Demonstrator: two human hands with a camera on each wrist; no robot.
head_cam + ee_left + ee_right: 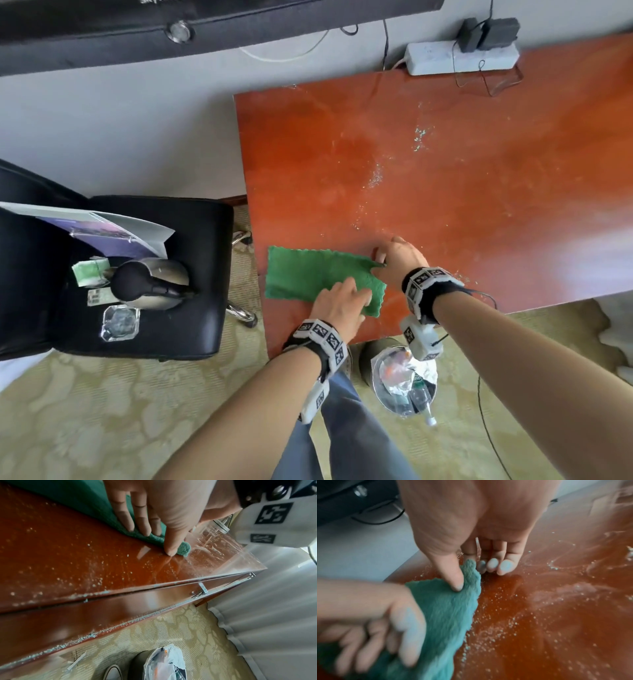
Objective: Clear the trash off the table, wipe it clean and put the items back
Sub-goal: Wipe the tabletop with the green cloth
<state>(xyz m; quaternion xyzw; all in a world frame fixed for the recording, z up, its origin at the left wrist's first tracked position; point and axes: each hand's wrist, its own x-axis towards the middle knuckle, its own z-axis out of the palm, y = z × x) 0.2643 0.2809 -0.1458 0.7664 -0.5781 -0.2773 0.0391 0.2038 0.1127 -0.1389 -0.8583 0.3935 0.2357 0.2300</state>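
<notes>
A green cloth (308, 274) (77, 496) (450, 608) lies spread on the near left corner of the red-brown table (445, 171) (68, 561) (539, 615). My left hand (339, 305) (154, 507) (385, 628) presses flat on the cloth's near right part, fingers straight. My right hand (397, 257) (453, 534) pinches the cloth's far right corner between thumb and fingers. White specks and smears (375, 178) (496, 615) dot the tabletop beyond and right of the cloth.
A lined trash bin (404, 380) (164, 665) with bottles and wrappers stands on the carpet under the table's near edge. At left, a black chair (191, 222) carries a kettle (150, 284), a brochure (102, 229), packets and a glass ashtray (120, 323). A power strip (462, 56) sits at the table's far edge.
</notes>
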